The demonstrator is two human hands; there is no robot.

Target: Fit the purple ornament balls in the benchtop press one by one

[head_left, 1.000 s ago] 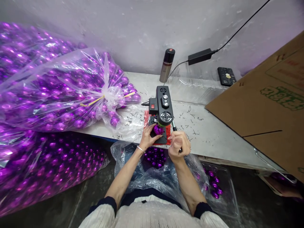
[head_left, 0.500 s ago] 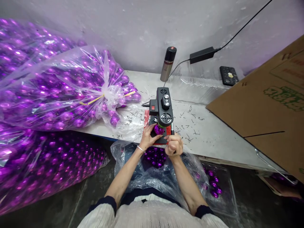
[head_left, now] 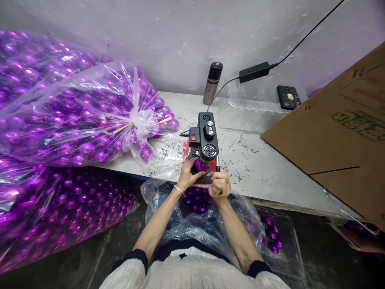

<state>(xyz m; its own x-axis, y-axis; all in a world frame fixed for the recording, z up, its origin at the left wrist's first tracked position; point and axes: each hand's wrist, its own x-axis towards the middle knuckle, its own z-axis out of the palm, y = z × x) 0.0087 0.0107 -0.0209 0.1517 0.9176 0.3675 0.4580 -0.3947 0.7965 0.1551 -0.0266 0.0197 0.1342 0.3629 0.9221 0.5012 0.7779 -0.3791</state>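
Note:
My left hand (head_left: 188, 175) pinches a shiny purple ball (head_left: 200, 165) between thumb and fingers, beneath the head of a small black bench machine (head_left: 208, 132) with a red switch. Down the machine's right side runs a metal lever (head_left: 217, 161) with a black grip. Closed in a fist, my right hand (head_left: 220, 184) is around the lever's lower end, its fingers hiding most of the grip. The machine's black base (head_left: 205, 179) rests on red material. In my lap, more purple balls (head_left: 197, 200) lie in a clear plastic bag (head_left: 188, 226).
A big tied bag (head_left: 90, 108) of purple balls covers the left, another full bag (head_left: 75, 212) below it. A spray can (head_left: 212, 84), power adapter (head_left: 254, 72) and phone (head_left: 288, 97) are behind. Dark scraps litter the table (head_left: 270, 176). A cardboard box (head_left: 337, 132) leans in at right.
Both hands keep the same grip, on the ball and on the lever. The view has shifted very slightly; nothing else has visibly moved.

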